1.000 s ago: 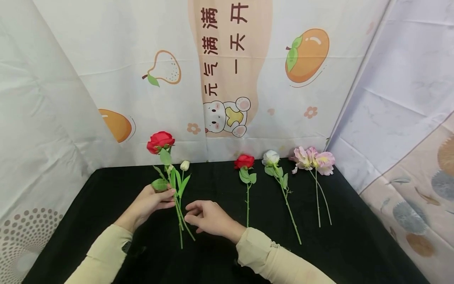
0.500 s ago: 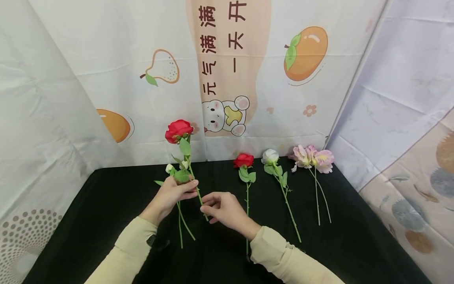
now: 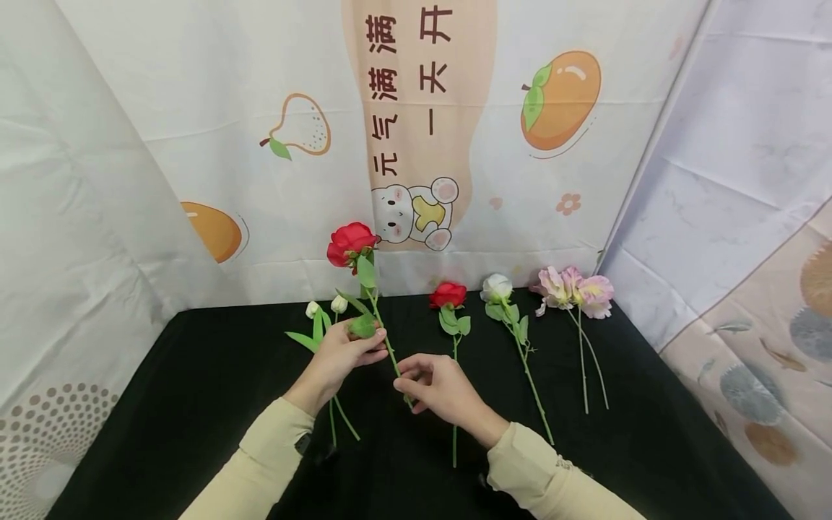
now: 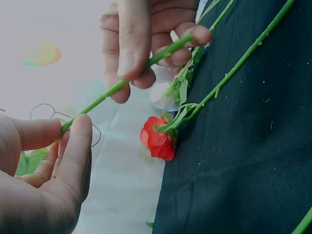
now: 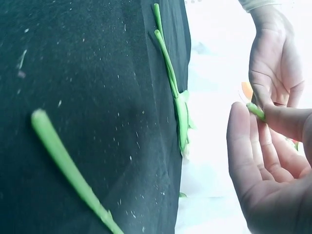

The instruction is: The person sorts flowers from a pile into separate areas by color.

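A long-stemmed red rose (image 3: 351, 244) is held raised and tilted, its bloom in front of the back cloth. My left hand (image 3: 334, 361) pinches its stem just below the leaves, thumb against fingers. Lower down, near the cut end, the thumb and fingers of my right hand (image 3: 445, 390) pinch the same stem. In the left wrist view the green stem (image 4: 100, 99) runs between both hands. The right wrist view shows the stem's tip (image 5: 256, 111) sticking out past my right thumb. Behind my left hand lie white tulips (image 3: 339, 304), partly hidden by it.
On the black tablecloth (image 3: 214, 390), a second red rose (image 3: 448, 294) lies just beyond my right hand. Further right are a white rose (image 3: 497, 287) and pink flowers (image 3: 594, 295) with thin stems. A printed cloth (image 3: 429, 267) hangs along the table's back edge.
My left hand has carried the red rose to the right, away from the tulips, which stay on the table. My right hand has moved right and now pinches the lower stem.
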Demonstrator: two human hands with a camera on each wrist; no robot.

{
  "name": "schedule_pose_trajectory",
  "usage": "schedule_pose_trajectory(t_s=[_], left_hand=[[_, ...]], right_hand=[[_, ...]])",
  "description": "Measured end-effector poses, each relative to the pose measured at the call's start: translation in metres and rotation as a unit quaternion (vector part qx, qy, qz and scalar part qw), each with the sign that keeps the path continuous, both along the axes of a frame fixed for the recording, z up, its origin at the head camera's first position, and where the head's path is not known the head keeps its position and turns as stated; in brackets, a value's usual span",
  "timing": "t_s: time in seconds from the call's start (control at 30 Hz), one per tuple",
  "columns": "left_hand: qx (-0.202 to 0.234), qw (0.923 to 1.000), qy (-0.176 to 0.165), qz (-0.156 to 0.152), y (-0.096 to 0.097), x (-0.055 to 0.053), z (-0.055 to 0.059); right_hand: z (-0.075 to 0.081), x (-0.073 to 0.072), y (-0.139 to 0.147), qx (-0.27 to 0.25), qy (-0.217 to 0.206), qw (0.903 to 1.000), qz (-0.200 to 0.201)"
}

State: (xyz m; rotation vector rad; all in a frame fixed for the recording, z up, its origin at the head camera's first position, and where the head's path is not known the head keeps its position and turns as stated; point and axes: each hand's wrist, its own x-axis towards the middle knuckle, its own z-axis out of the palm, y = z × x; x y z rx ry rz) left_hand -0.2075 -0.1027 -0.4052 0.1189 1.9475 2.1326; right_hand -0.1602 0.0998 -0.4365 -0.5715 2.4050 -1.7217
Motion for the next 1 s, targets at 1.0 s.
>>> schedule_pose_trajectory(t_s=[1.0], left_hand=[[-0.242, 0.9539, 0.156, -0.084, 0.036, 0.014, -0.028]], right_hand=[[-0.007, 0.014, 0.051, 0.029, -0.079, 0.9965, 0.005]])
